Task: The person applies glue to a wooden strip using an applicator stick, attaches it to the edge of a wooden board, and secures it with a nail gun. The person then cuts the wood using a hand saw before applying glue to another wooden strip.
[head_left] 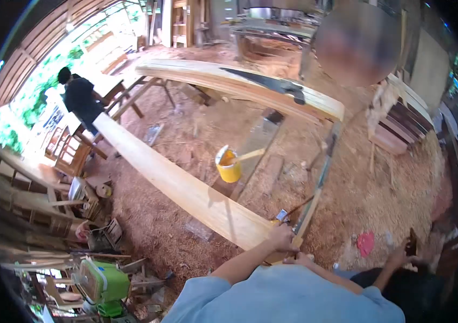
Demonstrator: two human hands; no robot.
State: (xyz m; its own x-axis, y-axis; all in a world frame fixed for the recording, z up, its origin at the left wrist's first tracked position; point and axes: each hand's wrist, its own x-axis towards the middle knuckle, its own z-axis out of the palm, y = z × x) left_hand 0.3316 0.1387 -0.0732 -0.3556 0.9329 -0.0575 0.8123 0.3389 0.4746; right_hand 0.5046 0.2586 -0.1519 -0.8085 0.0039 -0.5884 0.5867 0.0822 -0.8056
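A long pale wooden board [169, 175] runs from the far left toward me, its near end in front of my chest. My left hand [282, 239] is closed at that end, beside the corner where a narrow dark-edged bar [317, 196] meets it. Close by, my right hand [300, 260] has its fingers curled at the board's end. What either hand grips is too small and covered to make out. Just beyond my left hand lies a small blue-and-white object [281, 215].
A handsaw [264, 81] lies on stacked boards [202, 70]. A yellow bucket [229, 168] with a stick stands on a plank. One person [81, 97] is at the far left; another person's hand [398, 255] shows at lower right. A green container [107, 282] sits lower left.
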